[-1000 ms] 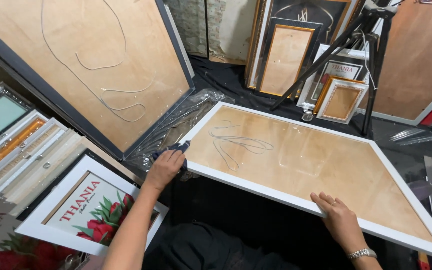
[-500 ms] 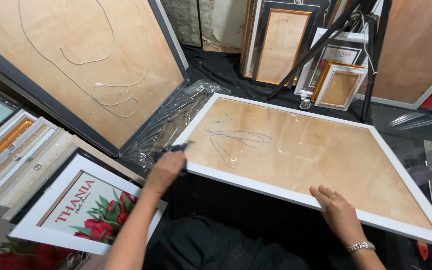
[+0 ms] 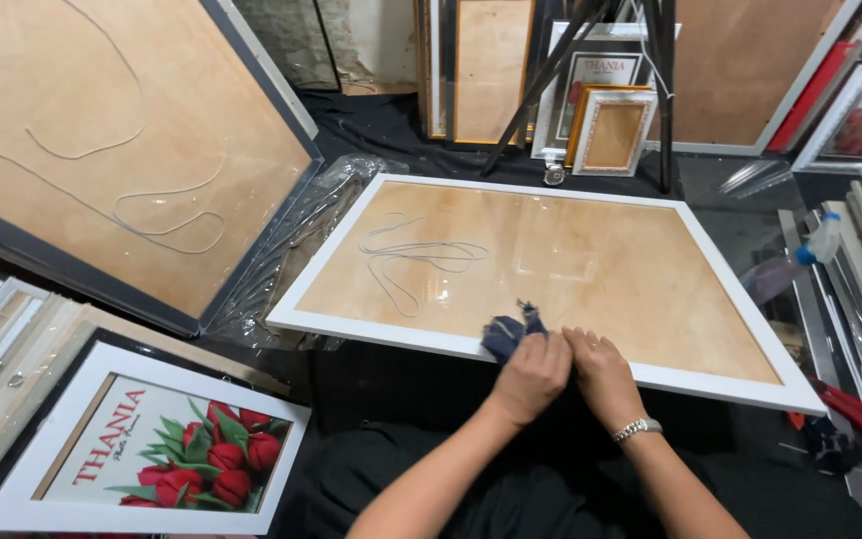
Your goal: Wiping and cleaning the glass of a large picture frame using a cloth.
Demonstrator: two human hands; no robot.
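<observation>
On the white frame — dark cloth (left hand).

Black-draped floor amid stacked frames

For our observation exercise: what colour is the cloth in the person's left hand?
Dark blue cloth, bunched in the left hand on the white frame; head view.

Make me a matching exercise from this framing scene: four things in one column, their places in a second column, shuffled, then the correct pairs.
Things:
1. dark blue cloth
2. wristwatch
3. tulip picture
4. spray bottle

Places:
A. right of the white frame
B. in the left hand
C. lower left on the floor
D. on the wrist of the right hand

Pairs: 1-B, 2-D, 3-C, 4-A
</observation>
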